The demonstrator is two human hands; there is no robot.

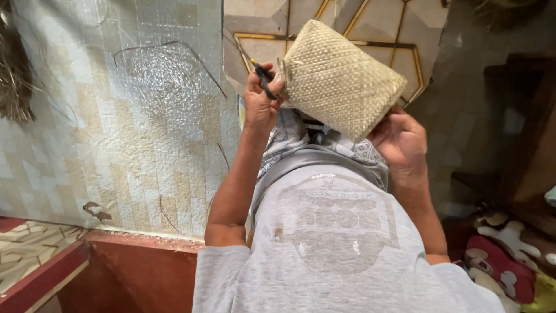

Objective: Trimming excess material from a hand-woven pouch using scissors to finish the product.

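Item 1, nearest the lens: your grey T-shirt (330, 243) with a faded round print, filling the lower middle of the view; patterned cloth (289, 139) lies over your lap beyond it.

Item 2: woven basket (339, 78), pale straw, box-like with rounded corners, held up in front of you above the lap, tilted with one corner pointing away. It rests between both hands.

Item 3: your left hand (262, 98), raised at the basket's left edge. The fingers are curled tight round a small dark tool with a yellow tip (263, 77), its point touching the loose strip ends at the rim.

Item 4: your right hand (401, 142), cupped under the basket's lower right corner, fingers bent and pressed against the weave, thumb side hidden behind it.

Item 5: pale quilted mat (116, 116), spread over the floor to your left, a few dark stray fibres lying on it.

Item 6: tiled floor (370, 23) with gold lines, beyond the basket.

Item 7: dry straw bundle (14, 75), far left edge.

Item 8: soft toys (504, 261), red and white, lower right.

Handling note, as judged: steady the basket firmly with your right hand so the rim does not twist, and work the tool tip along the weave rather than across it, so the strips do not split.
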